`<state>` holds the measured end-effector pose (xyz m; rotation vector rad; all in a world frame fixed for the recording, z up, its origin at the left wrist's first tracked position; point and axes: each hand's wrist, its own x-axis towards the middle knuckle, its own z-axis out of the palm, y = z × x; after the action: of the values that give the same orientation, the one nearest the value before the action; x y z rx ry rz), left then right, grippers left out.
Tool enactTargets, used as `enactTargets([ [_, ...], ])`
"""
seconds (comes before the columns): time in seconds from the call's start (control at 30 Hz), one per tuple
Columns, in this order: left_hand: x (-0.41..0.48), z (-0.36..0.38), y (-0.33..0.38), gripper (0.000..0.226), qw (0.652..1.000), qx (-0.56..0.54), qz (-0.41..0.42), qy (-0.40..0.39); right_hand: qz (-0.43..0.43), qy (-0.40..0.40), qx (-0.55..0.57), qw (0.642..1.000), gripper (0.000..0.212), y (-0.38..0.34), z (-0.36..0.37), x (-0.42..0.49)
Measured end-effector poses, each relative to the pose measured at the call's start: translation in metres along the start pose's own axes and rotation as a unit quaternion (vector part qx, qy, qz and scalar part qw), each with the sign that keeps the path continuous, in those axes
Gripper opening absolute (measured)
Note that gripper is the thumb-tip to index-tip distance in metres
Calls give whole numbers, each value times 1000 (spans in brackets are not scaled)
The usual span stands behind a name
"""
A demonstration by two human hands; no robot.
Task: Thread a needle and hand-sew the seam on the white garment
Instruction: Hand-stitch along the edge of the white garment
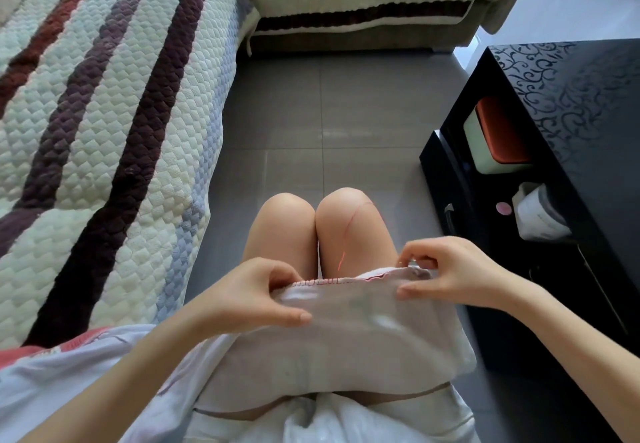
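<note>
White garment point(332, 331) lies over your thighs point(277, 234). Left hand point(256, 290) pinches its stitched edge's left end, right hand point(450, 272) the right end (red thread point(347, 234) trails just beyond).

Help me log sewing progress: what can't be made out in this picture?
Head view:
- The needle: too small to see, or hidden by the curled fingers of the right hand at the edge of the white garment.
- The red thread: too thin to trace to either end.
- The seam: its left end is covered by the left hand.
</note>
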<state>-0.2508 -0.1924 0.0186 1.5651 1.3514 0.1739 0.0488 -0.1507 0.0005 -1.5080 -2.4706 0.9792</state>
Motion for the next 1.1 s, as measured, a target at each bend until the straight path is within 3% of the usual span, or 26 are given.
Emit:
enactTargets([
  [0.07,-14,1,-16,36,996,70,10,49,13,13,2,1000,30,6,4,-7],
  [0.13,-24,2,-32,22,992,97,14,81,13,19,5,1000,30,4,6,-10],
  [0.23,-37,-11,-51,7,998,51,-8,28,12,4,33,999,29,-5,8,-14],
  [0.33,-52,-39,-64,31,998,-49,-33,-33,1,-36,5,999,38,-19,17,-18],
  [0.4,-48,-51,-74,32,999,-3,-42,-4,-8,-18,-43,999,39,-30,28,-18],
  [0.5,-31,-51,-77,6,987,143,-33,73,4,46,-92,995,38,-42,36,-15],
  [0.7,-4,-10,-23,27,957,182,122,188,33,75,-53,995,29,-34,2,-16],
  [0.83,22,13,-4,48,941,256,138,174,26,81,-61,994,34,-33,-12,-4],
  [0.93,28,17,7,43,961,187,96,182,41,51,-70,995,34,-30,-13,0],
  [1.03,29,16,14,20,986,85,40,140,35,71,63,995,19,-32,-9,1],
  [1.1,31,13,16,12,992,29,26,117,17,99,69,993,5,-37,-2,5],
])
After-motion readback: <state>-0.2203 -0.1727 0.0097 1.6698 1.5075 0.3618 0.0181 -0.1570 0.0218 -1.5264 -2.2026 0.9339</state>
